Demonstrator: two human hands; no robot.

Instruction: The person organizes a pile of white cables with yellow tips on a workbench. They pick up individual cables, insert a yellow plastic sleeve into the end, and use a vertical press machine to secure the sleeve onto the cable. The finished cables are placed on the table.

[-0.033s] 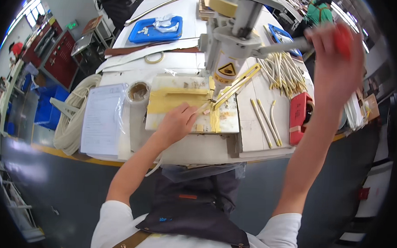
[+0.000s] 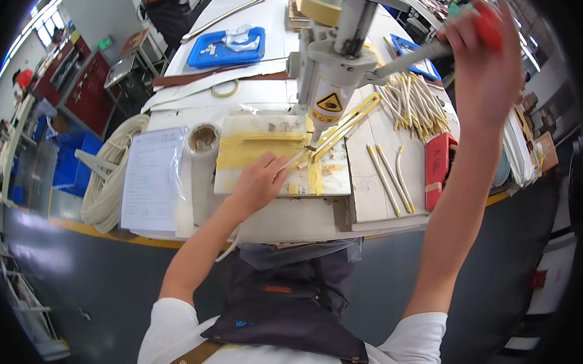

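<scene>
My left hand (image 2: pixel 259 182) is closed on a thin cream cord (image 2: pixel 297 158) over the taped work board (image 2: pixel 241 156). The cord's far end lies at the tip of a grey hand press (image 2: pixel 315 138), which carries a yellow warning label. My right hand (image 2: pixel 488 70), raised at the upper right, is wrapped round the red grip (image 2: pixel 486 27) of the press lever (image 2: pixel 408 59). A slotted yellow-taped guide (image 2: pixel 348 126) slants away from the press tip. Right of the board lie several cream cords with yellow ends (image 2: pixel 388 179).
A pile of similar cords (image 2: pixel 413 106) lies behind, near a red box (image 2: pixel 436 174). On the left are a tape roll (image 2: pixel 204 139), a sleeved paper sheet (image 2: pixel 151 180) and coiled white tubing (image 2: pixel 112 176). A blue tray (image 2: pixel 203 59) stands farther back; another person (image 2: pixel 169 11) is beyond.
My right hand and the red lever grip have moved up and slightly left. My left hand stays at the board with the cord.
</scene>
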